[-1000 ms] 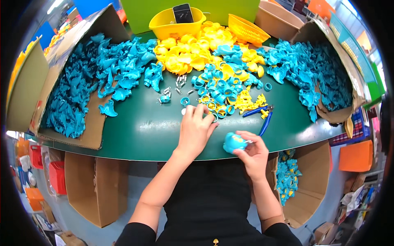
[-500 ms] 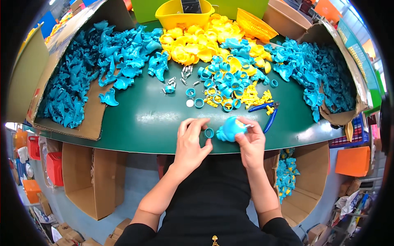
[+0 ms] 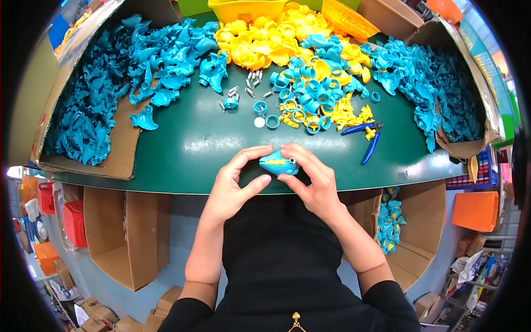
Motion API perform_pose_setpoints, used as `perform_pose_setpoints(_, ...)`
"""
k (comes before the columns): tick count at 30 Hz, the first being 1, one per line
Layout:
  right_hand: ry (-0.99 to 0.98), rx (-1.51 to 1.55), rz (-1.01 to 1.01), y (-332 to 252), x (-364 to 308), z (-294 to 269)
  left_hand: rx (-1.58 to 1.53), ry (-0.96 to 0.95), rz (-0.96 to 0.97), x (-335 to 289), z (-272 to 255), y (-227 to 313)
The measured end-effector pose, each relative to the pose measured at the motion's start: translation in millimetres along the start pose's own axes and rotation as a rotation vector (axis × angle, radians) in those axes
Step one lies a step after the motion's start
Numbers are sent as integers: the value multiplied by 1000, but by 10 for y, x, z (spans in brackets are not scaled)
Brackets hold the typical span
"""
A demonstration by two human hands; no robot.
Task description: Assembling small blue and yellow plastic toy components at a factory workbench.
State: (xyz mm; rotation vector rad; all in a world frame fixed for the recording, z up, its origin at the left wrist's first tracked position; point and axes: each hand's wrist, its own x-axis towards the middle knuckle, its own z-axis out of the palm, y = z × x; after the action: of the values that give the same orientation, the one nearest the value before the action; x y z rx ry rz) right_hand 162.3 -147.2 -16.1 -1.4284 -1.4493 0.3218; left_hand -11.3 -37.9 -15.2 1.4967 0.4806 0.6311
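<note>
A small blue plastic toy body (image 3: 275, 164) with yellow spots sits between my two hands, just above the near edge of the green table. My left hand (image 3: 231, 182) curls round its left end, fingertips at the top and thumb below. My right hand (image 3: 315, 180) grips the right end between fingers and thumb. A small round metallic end (image 3: 292, 161) shows at the toy's right side. Beyond my hands lie blue rings (image 3: 272, 122), a white disc (image 3: 259, 122), metal springs (image 3: 250, 92) and small yellow parts (image 3: 351, 112).
Blue-handled pliers (image 3: 371, 145) rest to the right. Blue shells spill from a left carton (image 3: 123, 160) and a right carton (image 3: 480, 128). Yellow shells (image 3: 249, 47) are heaped at the back, near a yellow basin (image 3: 246, 10). Under the table, an open box (image 3: 417, 232) holds blue-and-yellow pieces.
The toy has moved left and turned, showing its spotted side. My left hand has come onto it; the loose ring that hand held is out of sight. The view has shifted slightly.
</note>
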Motion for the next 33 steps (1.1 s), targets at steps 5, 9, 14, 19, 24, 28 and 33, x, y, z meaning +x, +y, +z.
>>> perform_pose_setpoints(5,29,28,55,-2,-53,39,38,218,106,92,212,-243)
perform_pose_setpoints(9,-1,118,139,96,-97,-54,189,47,99,217,127,-181)
perform_pose_setpoints(14,131,200,428,293,-578,-1244,767,238,341,640,-578,15)
perform_pose_setpoints(19,125,-175,861,696,-1890,-2600,1176,471,275,1219,-909,61)
perform_pose_setpoints(24,-40,-852,889,698,-1861,-2526,1409,590,259,1585,-965,-273)
perform_pose_setpoints(28,75,-560,449,-239,-534,-1550,1085,578,198,1516,-1168,-181)
perform_pose_setpoints(33,-52,-495,-59,195,625,-404,-259,321,-26,843,-794,91)
